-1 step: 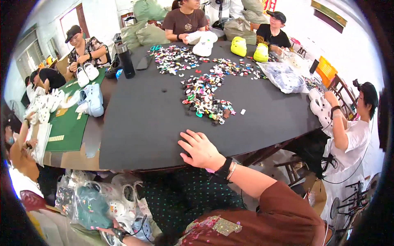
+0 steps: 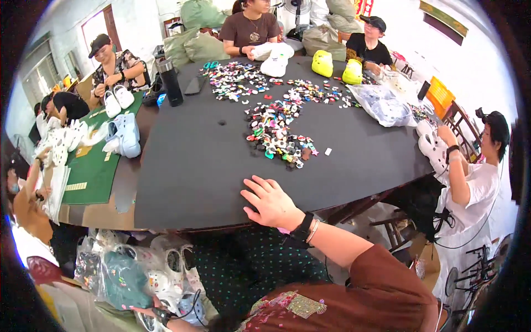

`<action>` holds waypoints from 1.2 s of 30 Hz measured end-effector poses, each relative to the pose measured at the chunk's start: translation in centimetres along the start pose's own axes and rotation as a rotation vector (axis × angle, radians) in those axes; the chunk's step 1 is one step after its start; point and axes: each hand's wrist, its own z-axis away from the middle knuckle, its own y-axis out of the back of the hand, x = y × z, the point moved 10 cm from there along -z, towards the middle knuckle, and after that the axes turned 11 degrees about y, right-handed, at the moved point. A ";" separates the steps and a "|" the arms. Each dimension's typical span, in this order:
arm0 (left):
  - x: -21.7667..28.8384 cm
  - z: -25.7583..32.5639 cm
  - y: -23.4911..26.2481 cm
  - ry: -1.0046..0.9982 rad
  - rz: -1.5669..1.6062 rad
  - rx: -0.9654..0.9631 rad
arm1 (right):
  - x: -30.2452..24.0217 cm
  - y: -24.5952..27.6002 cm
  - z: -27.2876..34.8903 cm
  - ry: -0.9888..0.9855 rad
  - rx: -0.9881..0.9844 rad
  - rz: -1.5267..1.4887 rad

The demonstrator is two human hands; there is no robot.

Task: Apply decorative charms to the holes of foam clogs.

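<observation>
My right hand (image 2: 271,203) lies on the near edge of the dark grey table (image 2: 188,171), fingers spread, holding nothing. Beyond its fingertips is a heap of small, many-coloured shoe charms (image 2: 279,133), with one little white piece (image 2: 328,151) lying apart. Down at the lower left, my left hand (image 2: 154,304) grips a clear plastic bag with a dark teal clog (image 2: 127,279) inside; most of its fingers are hidden by the bag. Around that hand are more bagged clogs, among them white ones (image 2: 160,282) with charms on them.
Yellow clogs (image 2: 322,63), white clogs (image 2: 276,60) and a bag of pale clogs (image 2: 381,105) stand on the table's far side. A black bottle (image 2: 168,83) is at the far left. On a green mat (image 2: 91,177) sit light blue clogs (image 2: 124,135). Several people work around the tables.
</observation>
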 end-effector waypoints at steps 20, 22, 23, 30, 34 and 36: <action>17.1 16.4 -14.6 -0.654 -0.429 -0.234 | -3.6 0.6 0.3 0.100 0.208 -0.548; 18.5 20.1 -16.9 -0.614 -0.463 -0.237 | -7.3 -1.2 -0.1 0.098 0.084 -0.950; 18.9 22.1 -18.4 -0.586 -0.474 -0.248 | -8.4 -3.0 0.1 -0.025 -0.048 -1.265; 19.9 28.8 -29.6 -0.662 -0.923 -0.404 | -11.5 -1.4 1.1 -0.199 -0.067 -2.253; 16.7 31.9 -34.4 -0.128 -0.745 -0.692 | -7.3 -0.5 3.9 -0.482 0.114 -1.932; 12.7 33.3 -35.4 0.780 0.284 -0.634 | -5.6 1.6 4.8 -0.458 0.206 -1.745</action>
